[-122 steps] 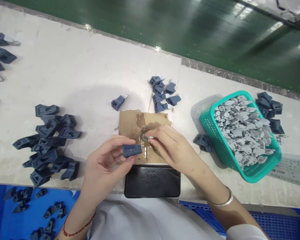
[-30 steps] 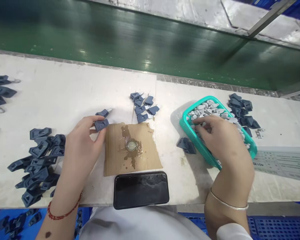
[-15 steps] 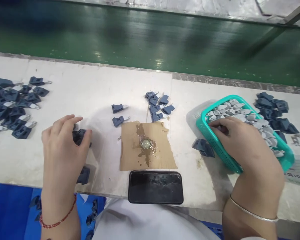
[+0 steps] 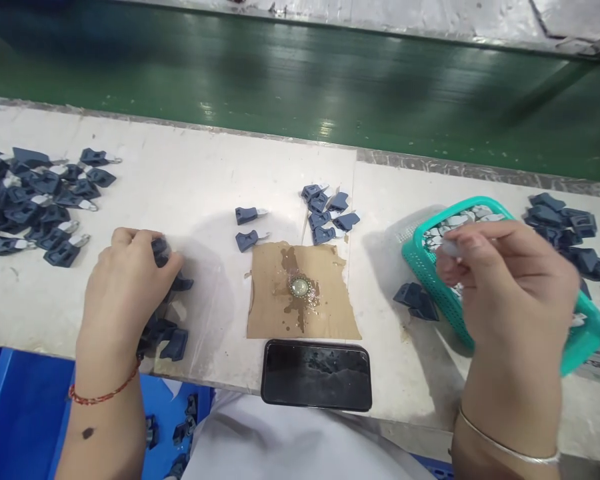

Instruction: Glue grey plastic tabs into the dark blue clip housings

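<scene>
Picking parts seems the step in hand: the right hand (image 4: 520, 287) pinches a grey piece (image 4: 450, 249) over the basket (image 4: 430, 288). The left hand (image 4: 123, 283) curls over dark blocks (image 4: 175, 345), grip unclear; lifting one calls for a firm pinch.

Right grip (image 4: 513, 287), grey piece (image 4: 451, 249) — seemingly pinched, basket (image 4: 434, 285) beneath

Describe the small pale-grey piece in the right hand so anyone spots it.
Find the teal perforated plastic basket, right of the brown cardboard sheet. Over it is the bare right hand. Its fingertips pinch the small pale-grey piece, while the other grey pieces lie in the basket.
</scene>
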Action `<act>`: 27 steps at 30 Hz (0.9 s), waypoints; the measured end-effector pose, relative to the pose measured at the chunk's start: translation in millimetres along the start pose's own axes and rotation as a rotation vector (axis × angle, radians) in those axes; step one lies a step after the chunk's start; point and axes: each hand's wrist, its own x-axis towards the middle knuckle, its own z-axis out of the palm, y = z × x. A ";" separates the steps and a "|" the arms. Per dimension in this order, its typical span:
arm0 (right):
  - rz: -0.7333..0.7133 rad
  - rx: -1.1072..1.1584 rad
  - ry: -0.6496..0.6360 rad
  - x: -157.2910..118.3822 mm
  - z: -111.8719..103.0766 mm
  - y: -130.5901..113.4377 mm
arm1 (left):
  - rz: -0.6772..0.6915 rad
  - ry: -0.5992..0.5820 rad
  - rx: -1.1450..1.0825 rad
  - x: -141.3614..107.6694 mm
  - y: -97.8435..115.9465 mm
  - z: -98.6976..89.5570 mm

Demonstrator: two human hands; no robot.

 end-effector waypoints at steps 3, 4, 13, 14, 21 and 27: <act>0.221 0.223 -0.213 -12.5 13.1 -4.7 | -0.002 0.013 -0.027 7.0 -1.5 3.8; 0.301 0.270 -0.311 -15.9 16.3 -5.4 | -0.005 0.026 -0.037 9.4 -2.2 5.2; 0.601 0.361 -0.600 -28.1 41.2 -1.3 | 0.046 0.182 -0.120 -13.9 10.1 -17.9; 0.612 0.350 -0.583 -28.8 43.6 0.1 | 0.033 0.188 -0.154 -21.8 15.8 -21.5; 0.590 0.306 -0.532 -36.5 55.3 9.9 | 0.299 -0.241 -0.771 -57.2 61.0 8.9; 0.262 0.026 -0.575 -46.3 63.8 16.0 | 0.290 -0.348 -0.926 -69.1 71.6 44.1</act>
